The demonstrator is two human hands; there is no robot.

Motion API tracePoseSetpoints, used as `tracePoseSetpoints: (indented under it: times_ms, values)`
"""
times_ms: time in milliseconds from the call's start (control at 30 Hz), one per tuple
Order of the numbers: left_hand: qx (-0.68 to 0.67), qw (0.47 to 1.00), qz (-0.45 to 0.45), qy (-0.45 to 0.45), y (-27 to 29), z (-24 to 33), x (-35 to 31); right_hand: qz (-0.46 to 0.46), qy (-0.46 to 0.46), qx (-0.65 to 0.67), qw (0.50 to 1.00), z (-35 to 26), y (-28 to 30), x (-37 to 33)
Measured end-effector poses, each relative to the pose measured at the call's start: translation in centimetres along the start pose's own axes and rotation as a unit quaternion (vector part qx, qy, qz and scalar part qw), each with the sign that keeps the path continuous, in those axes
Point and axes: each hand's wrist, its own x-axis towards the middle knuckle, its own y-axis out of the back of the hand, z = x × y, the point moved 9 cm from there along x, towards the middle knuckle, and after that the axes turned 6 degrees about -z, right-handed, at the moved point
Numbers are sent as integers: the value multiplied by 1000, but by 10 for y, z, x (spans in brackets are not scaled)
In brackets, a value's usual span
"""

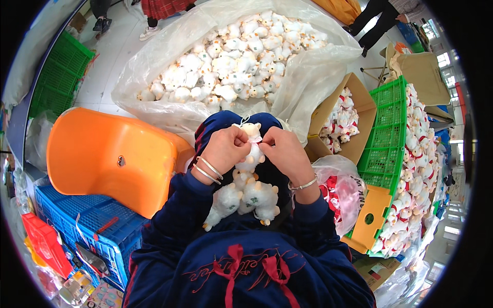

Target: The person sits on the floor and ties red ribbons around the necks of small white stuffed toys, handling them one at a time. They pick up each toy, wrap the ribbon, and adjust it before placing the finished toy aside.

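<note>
A small white plush toy [250,155] with a cream head is held upright above my lap. My left hand [224,149] is closed, thumb and fingers pinched at the left side of its neck. On the other side of the neck, my right hand [286,153] pinches too. Something thin and pale lies around the neck between my fingertips; its kind is too small to make out. A white string loop rises over the toy's head. Several more white plush toys [259,197] rest on my lap just below, near both wrists.
Ahead spreads a clear plastic sheet [149,120] heaped with white plush toys. An orange chair [102,154] and blue crate [77,205] stand left. To the right are a cardboard box [365,120] of red-trimmed toys, a pink-white bag [349,179] and a green crate [382,133]. People stand beyond.
</note>
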Motion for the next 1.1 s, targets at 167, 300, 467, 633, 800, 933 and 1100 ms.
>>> tracePoseSetpoints:
  times_ms: [167,300,467,633,800,933,1100]
  values:
    - [39,999,0,-14,-1,1,2,-16,-12,8,1000,0,-5,6]
    - [57,998,9,-20,-1,-1,3,-27,-12,-41,999,-2,-11,15]
    - [23,1000,11,-8,0,-3,1,-49,-29,99,993,23,-15,15]
    - [-16,999,26,-18,0,-7,0,-58,-3,149,987,27,-20,15]
    - [11,999,30,-25,-1,0,-1,-53,48,-3,997,-8,0,11]
    - [36,999,15,-20,-4,8,0,-90,141,-211,963,-26,-8,24]
    - [48,999,13,-18,-4,8,2,-278,-22,-185,942,-13,-22,38]
